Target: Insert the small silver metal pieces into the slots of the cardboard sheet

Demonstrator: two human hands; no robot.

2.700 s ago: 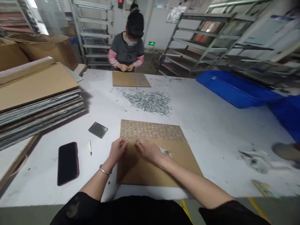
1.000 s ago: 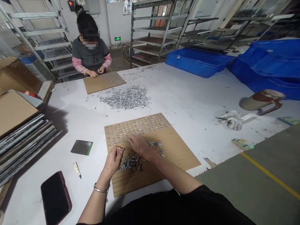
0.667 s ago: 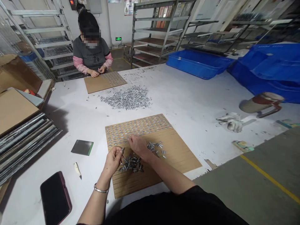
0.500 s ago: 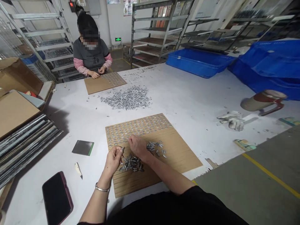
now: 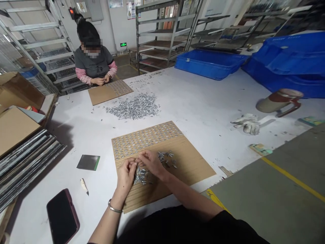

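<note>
My left hand (image 5: pixel 127 173) is closed in a pinch above the left part of a brown board (image 5: pixel 188 159). Its fingertips meet those of my right hand (image 5: pixel 151 162), also pinched, and whatever lies between them is too small or hidden to see. Rows of small silver leaf-shaped metal pieces (image 5: pixel 149 135) cover the far strip of the board. Just below my fingers lies a loose heap of such pieces (image 5: pixel 141 176). A second little heap (image 5: pixel 167 156) sits to the right of my right hand, partly behind it.
Farther back is a large pile of metal pieces (image 5: pixel 137 106); a co-worker (image 5: pixel 95 64) sits at another board (image 5: pixel 100 95). Phone (image 5: pixel 63 217), knife (image 5: pixel 84 186) and dark block (image 5: pixel 87 162) lie left. Right are gloves (image 5: pixel 246 123), a mug (image 5: pixel 275 101) and blue trays (image 5: pixel 210 66).
My left hand has moved right with a small metal piece last seen in its fingertips, meeting my right hand. The co-worker's hands have come together. The whole view has shifted slightly.
</note>
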